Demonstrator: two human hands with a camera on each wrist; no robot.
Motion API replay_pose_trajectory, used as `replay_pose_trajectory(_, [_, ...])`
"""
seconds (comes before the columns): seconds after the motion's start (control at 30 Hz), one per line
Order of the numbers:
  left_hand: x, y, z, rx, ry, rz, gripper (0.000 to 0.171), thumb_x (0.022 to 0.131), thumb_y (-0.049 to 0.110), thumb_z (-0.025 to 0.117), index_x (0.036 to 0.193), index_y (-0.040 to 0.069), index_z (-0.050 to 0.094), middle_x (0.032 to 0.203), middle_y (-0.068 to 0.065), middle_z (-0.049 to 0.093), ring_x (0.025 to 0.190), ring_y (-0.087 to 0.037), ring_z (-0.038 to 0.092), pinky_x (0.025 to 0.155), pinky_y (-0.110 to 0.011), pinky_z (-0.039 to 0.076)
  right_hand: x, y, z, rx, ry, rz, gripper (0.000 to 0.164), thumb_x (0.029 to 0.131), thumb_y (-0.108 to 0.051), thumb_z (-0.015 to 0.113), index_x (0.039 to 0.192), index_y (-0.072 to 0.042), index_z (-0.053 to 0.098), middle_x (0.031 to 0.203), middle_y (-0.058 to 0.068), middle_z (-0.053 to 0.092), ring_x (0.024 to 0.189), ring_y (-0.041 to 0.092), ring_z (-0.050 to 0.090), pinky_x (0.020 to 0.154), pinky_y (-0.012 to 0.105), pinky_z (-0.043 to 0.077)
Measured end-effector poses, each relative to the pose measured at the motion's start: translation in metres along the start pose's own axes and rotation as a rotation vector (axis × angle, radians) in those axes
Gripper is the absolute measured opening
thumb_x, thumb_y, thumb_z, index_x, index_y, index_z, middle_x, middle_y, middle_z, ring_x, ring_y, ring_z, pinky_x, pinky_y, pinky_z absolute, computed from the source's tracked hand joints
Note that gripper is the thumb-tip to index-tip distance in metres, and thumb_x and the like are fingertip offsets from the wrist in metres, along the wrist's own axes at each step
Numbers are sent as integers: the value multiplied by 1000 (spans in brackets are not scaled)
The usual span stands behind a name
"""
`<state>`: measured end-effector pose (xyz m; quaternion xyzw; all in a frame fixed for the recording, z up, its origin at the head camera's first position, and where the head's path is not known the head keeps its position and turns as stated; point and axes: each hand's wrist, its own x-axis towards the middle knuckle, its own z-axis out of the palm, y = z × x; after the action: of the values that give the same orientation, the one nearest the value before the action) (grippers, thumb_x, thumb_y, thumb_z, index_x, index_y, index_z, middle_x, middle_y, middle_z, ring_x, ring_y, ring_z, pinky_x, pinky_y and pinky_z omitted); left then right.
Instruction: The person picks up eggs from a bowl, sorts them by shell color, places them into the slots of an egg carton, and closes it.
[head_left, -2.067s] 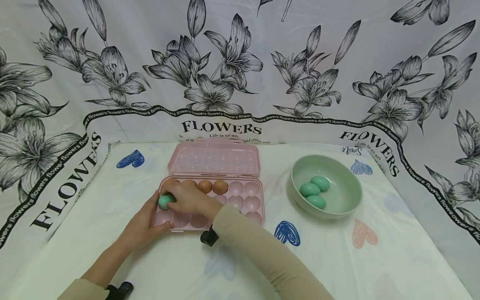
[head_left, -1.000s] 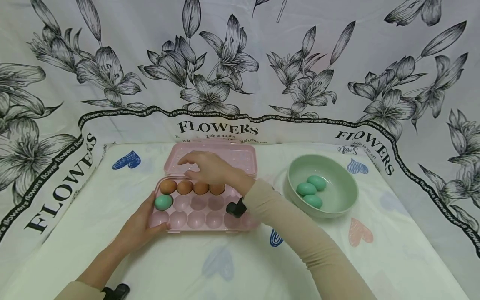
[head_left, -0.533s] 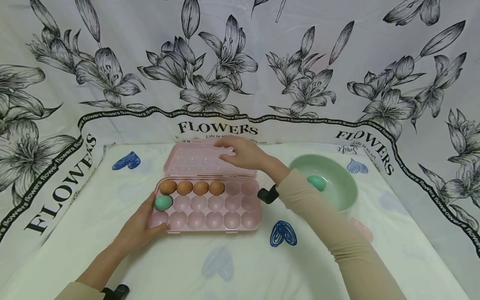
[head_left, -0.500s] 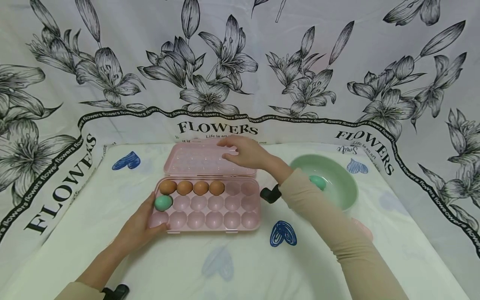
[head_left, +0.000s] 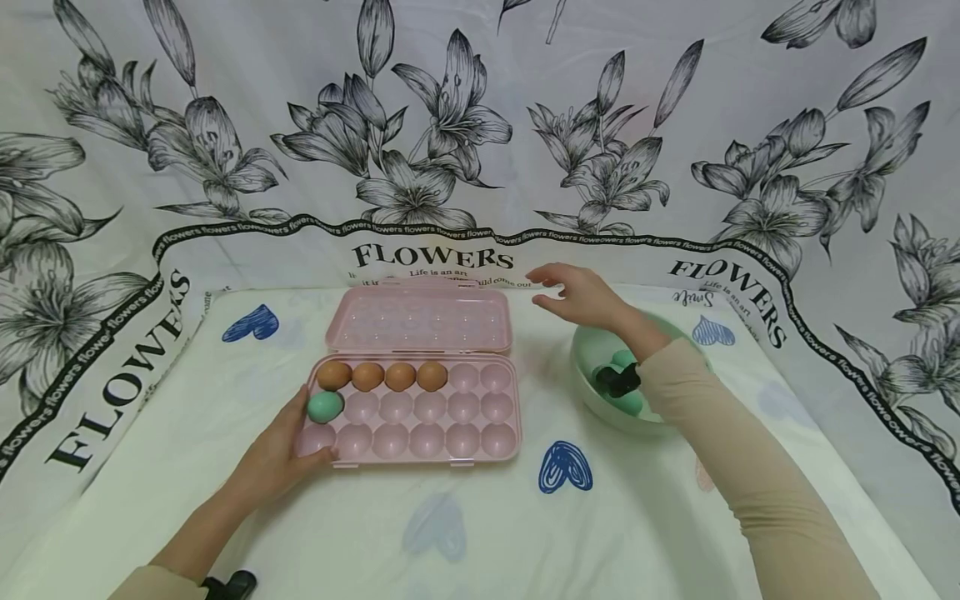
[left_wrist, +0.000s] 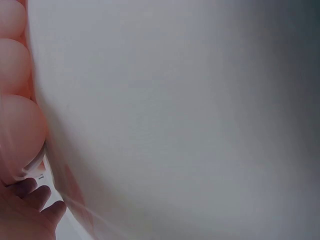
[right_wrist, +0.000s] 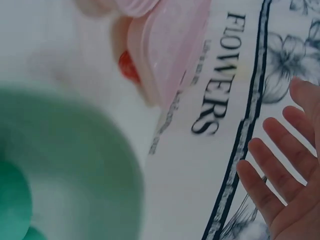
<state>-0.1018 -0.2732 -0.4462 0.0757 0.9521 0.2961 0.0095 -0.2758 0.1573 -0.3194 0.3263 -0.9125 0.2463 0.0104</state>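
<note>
A pink egg carton [head_left: 517, 400] lies with its lid [head_left: 420, 321] folded back. Several brown eggs [head_left: 400, 376] fill the left part of its back row, and one green egg [head_left: 326, 407] sits at the left end of the middle row. My left hand [head_left: 279, 454] grips the carton's front left corner, thumb along the front and fingers at the side. To the right stands a light green bowl [head_left: 583, 358] with green eggs [head_left: 628, 405] inside, partly hidden by my right arm. Over the bowl's back left side, my right hand [head_left: 581, 296] hovers with nothing in it, fingers spread in the right wrist view.
A white cloth with printed hearts [head_left: 566, 467] covers the table. Behind it hangs a flower-printed curtain [head_left: 420, 192] with a black band. Black wrist cameras [head_left: 618, 380] sit on both wrists.
My right hand released the green egg in the middle row's left end, then moved right over the lid to the bowl. My left hand keeps its hold on the carton.
</note>
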Motion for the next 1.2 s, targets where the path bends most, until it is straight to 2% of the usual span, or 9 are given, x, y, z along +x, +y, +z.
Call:
replay_pose_trajectory(0.4, [-1,1,-1,-10,-14,-29,110,76,52,68,147,2,1,148,-28,17,132,-49,22,101,-63,26,-45,52,-13,57,12,157,38,90,-24,59,124,-8,55,120,15,59,108,30,58,88,44,50])
replay_pose_trajectory(0.73, [-1,2,-1,-14,-7,-11,109,76,49,69,147,2,1,148,-28,18,132,-49,23,101,-63,27,-74,84,-15,85,-44,320,41,91,-29,58,125,-8,54,123,16,58,112,35,55,97,50,41])
replay_pose_trajectory(1.07, [-1,2,-1,-16,-15,-20,109,76,51,68,148,3,0,148,-28,17,132,-49,22,101,-63,27,-95,97,-10,89,-209,368,47,92,-29,55,130,-2,48,122,20,56,112,36,53,96,50,42])
replay_pose_trajectory(1.2, [-1,2,-1,-20,-13,-14,109,76,50,69,148,3,1,148,-28,17,132,-49,22,101,-63,26,-99,100,-6,124,-263,344,47,92,-26,55,129,3,47,122,24,55,112,40,53,95,50,43])
